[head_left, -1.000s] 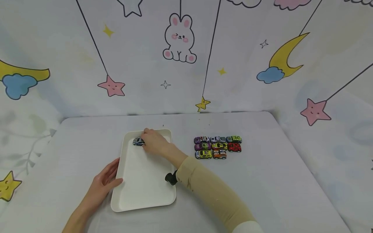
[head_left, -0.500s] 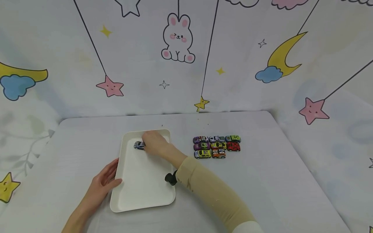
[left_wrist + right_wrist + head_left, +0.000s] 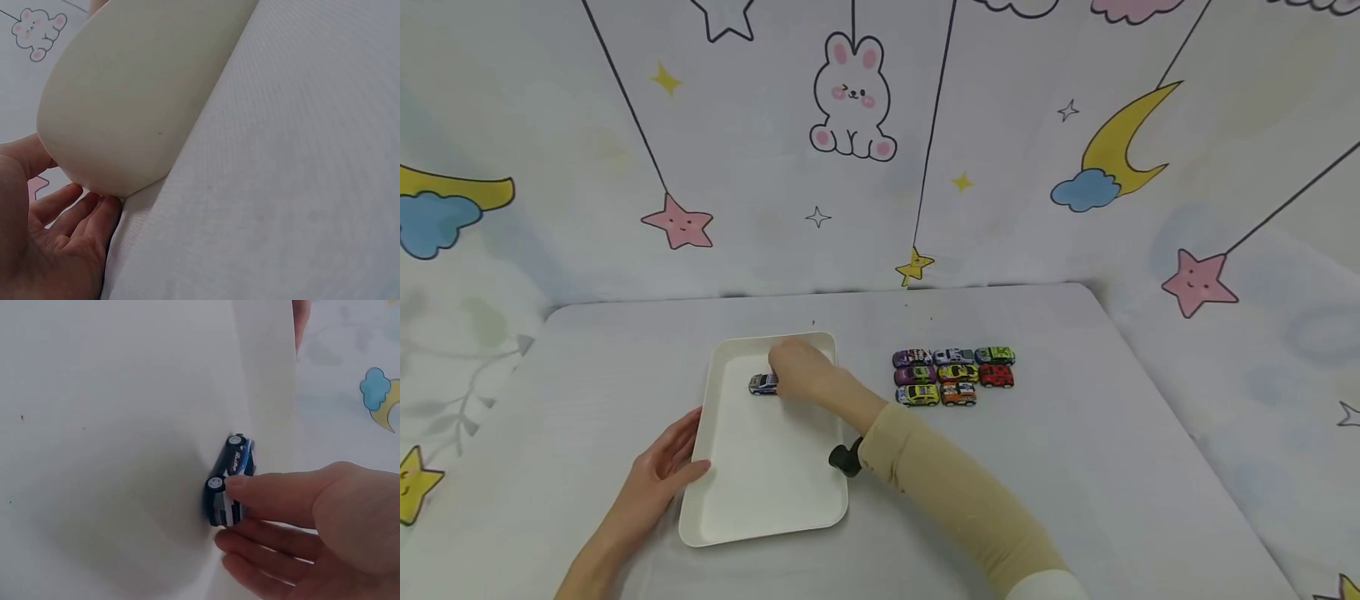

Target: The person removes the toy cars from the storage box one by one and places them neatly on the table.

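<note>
A white rectangular tray point(image 3: 760, 487) lies on the left part of the table. My left hand point(image 3: 658, 471) grips its left side, with the thumb over the rim and the other fingers along the outer wall. In the left wrist view those fingertips meet the tray wall point(image 3: 144, 94). My right hand point(image 3: 805, 371) is inside the far part of the tray. It holds a small dark blue and white toy car point(image 3: 232, 478) by its rear end, thumb on one side and fingers on the other. In the head view this hand hides part of the toy car point(image 3: 762, 384).
To the right of the tray, several toy cars stand close together in three rows, among them a red one point(image 3: 997, 376), an orange one point(image 3: 958, 394) and a yellow one point(image 3: 917, 395). A printed cloth backdrop point(image 3: 752, 167) rises behind the table point(image 3: 1060, 492).
My right hand has drawn the toy car a short way toward the near side of the tray. The left hand stays at the tray's side. The head view has shifted slightly.
</note>
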### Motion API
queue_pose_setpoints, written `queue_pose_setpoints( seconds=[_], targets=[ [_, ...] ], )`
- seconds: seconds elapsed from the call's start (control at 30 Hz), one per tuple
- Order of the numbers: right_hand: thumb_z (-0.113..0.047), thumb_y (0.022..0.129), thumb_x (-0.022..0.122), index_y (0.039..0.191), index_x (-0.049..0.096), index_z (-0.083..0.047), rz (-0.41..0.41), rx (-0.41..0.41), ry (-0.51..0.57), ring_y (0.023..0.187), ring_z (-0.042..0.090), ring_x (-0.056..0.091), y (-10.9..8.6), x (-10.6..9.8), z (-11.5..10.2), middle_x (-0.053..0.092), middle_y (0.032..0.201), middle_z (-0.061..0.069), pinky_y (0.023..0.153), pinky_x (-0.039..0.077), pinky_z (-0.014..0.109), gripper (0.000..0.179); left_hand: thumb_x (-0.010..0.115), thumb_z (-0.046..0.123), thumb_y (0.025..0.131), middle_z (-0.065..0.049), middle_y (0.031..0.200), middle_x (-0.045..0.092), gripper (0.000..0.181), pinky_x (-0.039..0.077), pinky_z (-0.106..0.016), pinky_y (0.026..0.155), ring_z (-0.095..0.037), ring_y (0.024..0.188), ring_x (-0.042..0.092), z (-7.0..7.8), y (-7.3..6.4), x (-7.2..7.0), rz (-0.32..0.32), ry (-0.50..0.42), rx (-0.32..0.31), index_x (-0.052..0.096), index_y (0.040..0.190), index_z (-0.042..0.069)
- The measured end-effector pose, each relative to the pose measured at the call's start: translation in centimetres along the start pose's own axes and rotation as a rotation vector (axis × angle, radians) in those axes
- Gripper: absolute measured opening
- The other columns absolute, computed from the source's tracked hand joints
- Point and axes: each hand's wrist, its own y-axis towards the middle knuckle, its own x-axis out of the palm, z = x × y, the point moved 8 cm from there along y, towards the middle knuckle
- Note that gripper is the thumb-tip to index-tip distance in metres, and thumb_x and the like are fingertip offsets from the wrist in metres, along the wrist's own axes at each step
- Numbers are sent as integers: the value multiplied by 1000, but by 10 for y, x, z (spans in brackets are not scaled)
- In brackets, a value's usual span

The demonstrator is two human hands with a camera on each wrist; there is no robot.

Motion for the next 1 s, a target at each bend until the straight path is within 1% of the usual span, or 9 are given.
queue_pose_setpoints(
  seconds=[0.07, 0.17, 0.27, 0.37, 0.5, 0.67, 0.83, 1.0],
  targets=[
    [-12, 89, 74, 87, 69, -10, -15, -8, -3, 76, 10, 52, -3, 0, 0, 65, 83, -2, 66, 46, 21, 6, 64, 9, 98, -26, 161, 25, 70, 37, 0, 99, 20, 128, 38, 0, 0, 0, 2, 8, -8, 27, 157, 7],
    [-11, 89, 73, 88, 67, -9, -38, -18, -9, 73, 10, 53, -7, 0, 2, 64, 82, -2, 62, 45, 20, 6, 64, 11, 98, -25, 161, 26, 71, 37, 0, 99, 20, 127, 38, 0, 0, 0, 3, 19, -15, 27, 158, 7],
    [-9, 89, 72, 90, 67, -9, -63, -31, -20, 71, 10, 52, -11, 1, 3, 64, 81, -2, 58, 42, 19, 5, 64, 11, 98, -24, 161, 26, 70, 37, 0, 100, 20, 128, 37, 0, 0, -1, 2, 24, -10, 27, 158, 8],
    [-9, 90, 72, 91, 67, -8, -79, -45, -27, 69, 10, 52, -14, 2, 4, 65, 82, -1, 57, 42, 19, 5, 63, 12, 99, -22, 162, 26, 70, 37, 0, 100, 21, 128, 37, -1, 1, -1, -2, 31, -10, 26, 158, 8],
    [-9, 89, 72, 88, 68, -9, -68, -82, -22, 70, 9, 51, -18, 4, 5, 65, 82, -2, 61, 44, 19, 5, 63, 12, 99, -19, 162, 27, 69, 37, 0, 101, 20, 129, 37, -2, 1, -1, -7, 35, -8, 27, 158, 9],
    [-12, 88, 73, 84, 68, -10, -20, -134, -34, 75, 9, 49, -22, 4, 7, 62, 81, -4, 65, 43, 20, 7, 63, 11, 99, -15, 163, 29, 69, 37, 0, 100, 20, 129, 38, -2, 2, -2, -6, 37, -3, 28, 158, 10],
    [-16, 90, 73, 88, 70, -10, -6, -125, -27, 75, 9, 49, -26, 8, 11, 60, 84, -4, 65, 41, 20, 7, 63, 10, 98, -11, 162, 32, 69, 36, 0, 100, 20, 128, 38, -4, 1, -2, -5, 41, 1, 28, 158, 10],
    [-17, 91, 72, 93, 71, -10, -6, -120, -24, 75, 9, 50, -31, 8, 14, 63, 86, -4, 66, 43, 20, 7, 63, 10, 98, -10, 163, 31, 69, 36, 0, 100, 20, 128, 38, -2, 1, -1, -3, 36, 3, 28, 158, 9]
  ],
)
